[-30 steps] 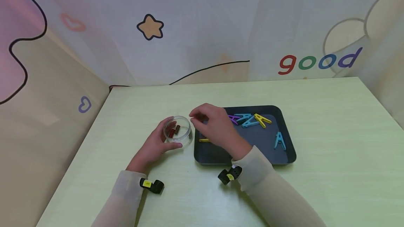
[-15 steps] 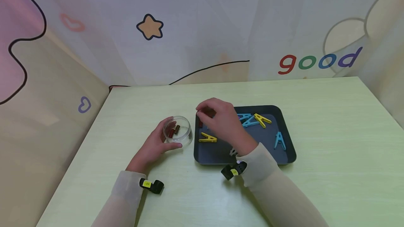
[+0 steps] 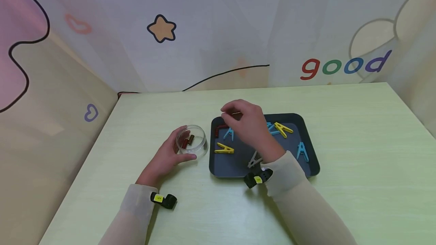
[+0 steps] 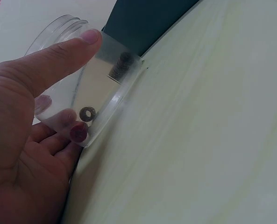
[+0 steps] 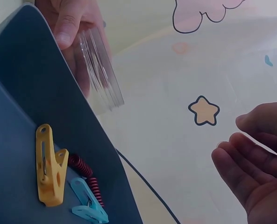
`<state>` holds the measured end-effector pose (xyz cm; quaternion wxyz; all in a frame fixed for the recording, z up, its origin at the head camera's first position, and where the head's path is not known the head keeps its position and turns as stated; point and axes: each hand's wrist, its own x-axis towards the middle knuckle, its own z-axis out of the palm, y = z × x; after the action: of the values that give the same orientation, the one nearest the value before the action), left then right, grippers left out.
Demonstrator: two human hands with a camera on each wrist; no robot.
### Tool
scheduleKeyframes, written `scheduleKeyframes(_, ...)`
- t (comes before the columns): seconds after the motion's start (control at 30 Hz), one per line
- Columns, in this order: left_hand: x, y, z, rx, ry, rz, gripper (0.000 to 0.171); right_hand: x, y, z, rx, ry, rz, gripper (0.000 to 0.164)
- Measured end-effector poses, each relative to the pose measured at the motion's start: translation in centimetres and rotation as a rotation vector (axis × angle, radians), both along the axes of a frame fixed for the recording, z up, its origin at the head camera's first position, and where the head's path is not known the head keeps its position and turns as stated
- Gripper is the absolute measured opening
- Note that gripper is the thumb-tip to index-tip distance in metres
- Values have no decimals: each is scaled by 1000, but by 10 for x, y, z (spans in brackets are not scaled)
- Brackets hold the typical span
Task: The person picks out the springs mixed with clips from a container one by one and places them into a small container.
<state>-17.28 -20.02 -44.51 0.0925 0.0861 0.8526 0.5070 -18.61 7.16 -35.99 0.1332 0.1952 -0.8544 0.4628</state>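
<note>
My left hand (image 3: 165,158) grips a small clear round jar (image 3: 201,147) on the table, just left of the tray. Red and dark coil springs lie inside it; a dark spring (image 4: 121,67) shows through the wall in the left wrist view. My right hand (image 3: 248,123) hovers over the far part of the dark tray (image 3: 235,167). Its fingers are loosely bent, thumb and fingertips apart, with nothing between them in the right wrist view. Below and left of it lie red springs (image 5: 95,190), a blue clothespin (image 5: 88,203) and a yellow clothespin (image 5: 52,172).
A grey-white clothespin (image 3: 254,160) lies near the tray's front, partly behind my right wrist. Another yellow clothespin (image 3: 282,130) and a blue clothespin (image 3: 301,152) lie on the right side. More blue ones are partly hidden by my right hand. A printed cloth (image 3: 218,41) hangs behind the table.
My right hand has drawn away from the jar, moving right and farther back over the tray. This uncovers the clothespins and red springs at the tray's left. My left hand and the jar stay put.
</note>
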Motion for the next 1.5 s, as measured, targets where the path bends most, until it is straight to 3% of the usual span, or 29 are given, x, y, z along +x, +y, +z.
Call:
scheduleKeyframes(0.43,-1,-1,-2,12,-4,-6,95,-8,13,0,10,-155,-15,24)
scheduleKeyframes(0.83,-2,-3,-3,21,-1,-15,98,-17,24,-4,90,-247,-29,27)
scheduleKeyframes(1.5,-3,-3,-4,0,-3,-4,96,-23,28,-10,213,-304,-17,29)
